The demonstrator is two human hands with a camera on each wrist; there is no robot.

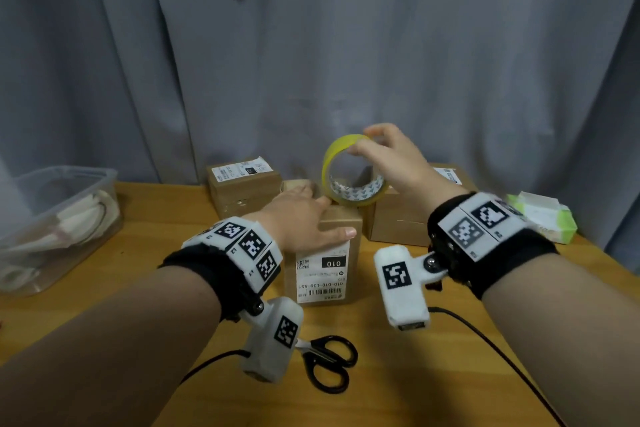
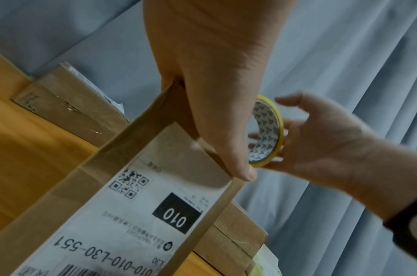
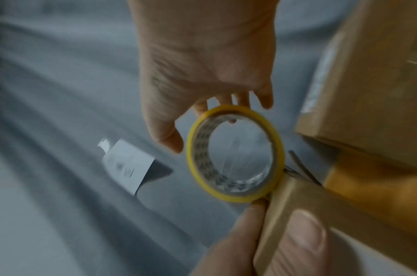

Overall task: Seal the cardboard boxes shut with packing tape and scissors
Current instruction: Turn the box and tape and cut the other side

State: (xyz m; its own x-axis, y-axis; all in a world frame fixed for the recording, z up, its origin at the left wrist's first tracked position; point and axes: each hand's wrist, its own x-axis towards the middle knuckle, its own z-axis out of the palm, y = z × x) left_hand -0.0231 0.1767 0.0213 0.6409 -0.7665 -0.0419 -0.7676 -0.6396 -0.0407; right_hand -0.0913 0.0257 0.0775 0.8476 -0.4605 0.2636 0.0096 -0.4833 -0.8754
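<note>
A small cardboard box [image 1: 322, 274] with a white "010" label [image 2: 141, 214] stands at the middle of the wooden table. My left hand [image 1: 311, 215] lies flat on its top, thumb [image 2: 240, 168] along the front upper edge. A yellow-edged roll of clear packing tape [image 1: 327, 163] stands upright at the box's far top edge. My right hand [image 1: 381, 152] holds it from above, fingers curled over the rim [image 3: 193, 155]. The left index fingertip touches the roll's lower side. Black-handled scissors [image 1: 329, 362] lie near the table's front, partly hidden by the left wrist camera.
Two more cardboard boxes stand behind, one at back left [image 1: 242, 187] and a larger one at the right [image 1: 398, 222]. A clear plastic tub [image 1: 52, 218] sits at the left, a green tissue pack [image 1: 540, 218] at the right. A black cable [image 1: 485, 340] crosses the table; a grey curtain hangs behind.
</note>
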